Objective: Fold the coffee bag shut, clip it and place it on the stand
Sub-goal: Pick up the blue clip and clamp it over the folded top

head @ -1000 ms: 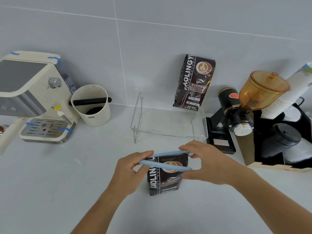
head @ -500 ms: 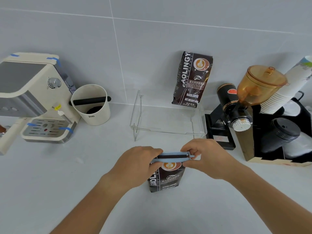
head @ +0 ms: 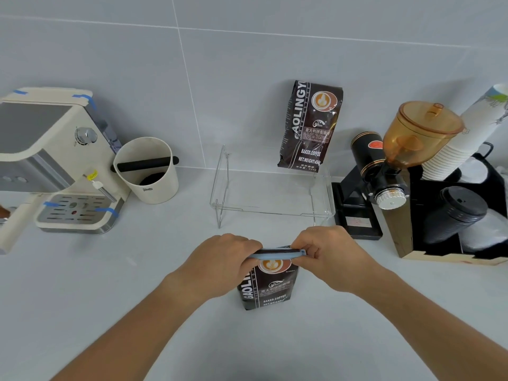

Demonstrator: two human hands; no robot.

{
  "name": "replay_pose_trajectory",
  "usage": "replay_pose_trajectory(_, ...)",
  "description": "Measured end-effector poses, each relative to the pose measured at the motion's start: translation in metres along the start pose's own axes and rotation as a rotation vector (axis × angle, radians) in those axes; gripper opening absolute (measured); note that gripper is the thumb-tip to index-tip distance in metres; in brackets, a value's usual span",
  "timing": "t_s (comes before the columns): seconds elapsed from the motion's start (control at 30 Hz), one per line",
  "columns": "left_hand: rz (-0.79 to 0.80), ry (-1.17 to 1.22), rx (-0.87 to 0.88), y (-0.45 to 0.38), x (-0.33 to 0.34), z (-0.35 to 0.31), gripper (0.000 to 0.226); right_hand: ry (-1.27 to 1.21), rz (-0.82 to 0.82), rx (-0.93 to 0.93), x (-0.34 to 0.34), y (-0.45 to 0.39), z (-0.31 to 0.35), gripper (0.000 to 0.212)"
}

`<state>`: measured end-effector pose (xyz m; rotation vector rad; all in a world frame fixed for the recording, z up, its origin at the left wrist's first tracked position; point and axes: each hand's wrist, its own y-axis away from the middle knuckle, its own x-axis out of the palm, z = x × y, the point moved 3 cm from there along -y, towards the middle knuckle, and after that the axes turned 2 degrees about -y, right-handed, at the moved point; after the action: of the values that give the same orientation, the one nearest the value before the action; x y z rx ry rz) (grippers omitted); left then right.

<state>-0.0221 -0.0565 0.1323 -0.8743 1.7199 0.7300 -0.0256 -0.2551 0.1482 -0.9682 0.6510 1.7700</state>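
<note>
A dark brown coffee bag [head: 270,287] stands upright on the counter in front of me, its top folded down. A light blue clip [head: 277,254] lies across the folded top, closed flat. My left hand [head: 220,264] pinches the clip's left end and my right hand [head: 328,257] pinches its right end. Behind the bag stands the clear acrylic stand [head: 272,207]. A second, sealed coffee bag [head: 310,127] stands on the stand's back right, leaning on the wall.
A cream espresso machine [head: 52,160] sits at the left, with a white knock box [head: 148,169] beside it. To the right are a black grinder with amber hopper [head: 395,158], stacked paper cups [head: 467,133] and black lids [head: 456,213] in a box.
The clip's two arms, open over the bag top a second ago, have come together and now sit closed on the fold. Both hands moved slightly inward and stay on its ends.
</note>
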Motion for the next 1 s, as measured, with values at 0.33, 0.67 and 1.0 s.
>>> replay_pose_trajectory(0.33,-0.075,0.251,-0.08,0.008,0.001,0.014,0.033,-0.054,0.017,0.008,0.0,-0.002,-0.003,0.013)
replay_pose_trajectory(0.67,-0.194,0.911,-0.289,0.029,0.036,0.045,0.027,-0.218,0.013,0.075,0.009,0.003,-0.025,0.034)
replay_pose_trajectory(1.0,-0.146,1.18,-0.436,0.028,0.088,0.046,0.056,-0.71,0.139,0.366,0.084,0.01,-0.078,0.05)
